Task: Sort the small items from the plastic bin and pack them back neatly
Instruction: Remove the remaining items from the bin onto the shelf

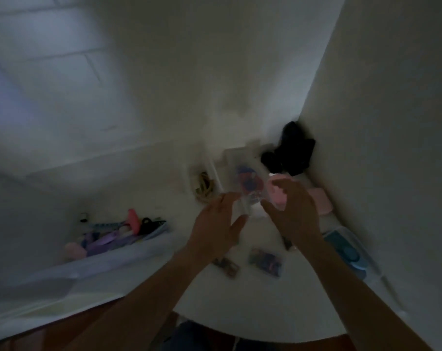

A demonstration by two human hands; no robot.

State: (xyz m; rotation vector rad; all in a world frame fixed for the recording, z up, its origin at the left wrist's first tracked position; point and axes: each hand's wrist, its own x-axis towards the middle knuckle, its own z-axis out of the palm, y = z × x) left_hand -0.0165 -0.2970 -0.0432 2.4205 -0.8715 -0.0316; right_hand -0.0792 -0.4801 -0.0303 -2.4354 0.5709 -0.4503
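- Dim and blurry all over, so small shapes were hard to tell.
- White, smooth counter with a rounded front edge, tucked into a plain white corner.
- Clear, see-through plastic bin at the left, long and thin-walled, lying on the counter.
- Filled with small items: pink, purple, black and pale blue bits piled together, too blurred to name.
- Left hand and right hand raised over the middle of the counter, close together.
- Small clear packet with red and blue things inside, pinched between both hands.
- Left hand fingers curled on its lower left edge; right hand half open, thumb touching the packet's right side, fingers spread above.
- Open white box just left of the packet, with tan loops inside.
- Lumpy black thing in the far corner.
- Soft-looking pink things behind the right hand.
- Flat blue thing in a clear wrapper by the right wall.
- Small clear bag of dark, mixed-colour bits lying flat under the arms.
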